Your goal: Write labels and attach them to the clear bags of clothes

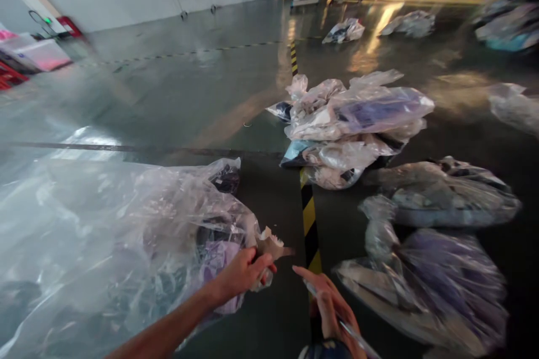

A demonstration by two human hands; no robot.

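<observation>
My left hand [248,269] is closed at the gathered end of a large clear plastic bag [168,224], on the floor at the left. Out of its grip sticks a torn piece of beige paper [269,244]; whether the paper is fixed to the bag I cannot tell. Dark and lilac items show through the plastic. My right hand [330,303], a little apart to the right, is closed round a slim, pale pen [351,334], its index finger pointing toward the paper.
Black-and-yellow floor tape [310,224] runs away from me between the bags. Ahead on the right lies a pile of filled clear bags [357,115]. Closer on the right are a grey bag [455,196] and a purple one [455,286]. Plastic bins [42,55] stand far left.
</observation>
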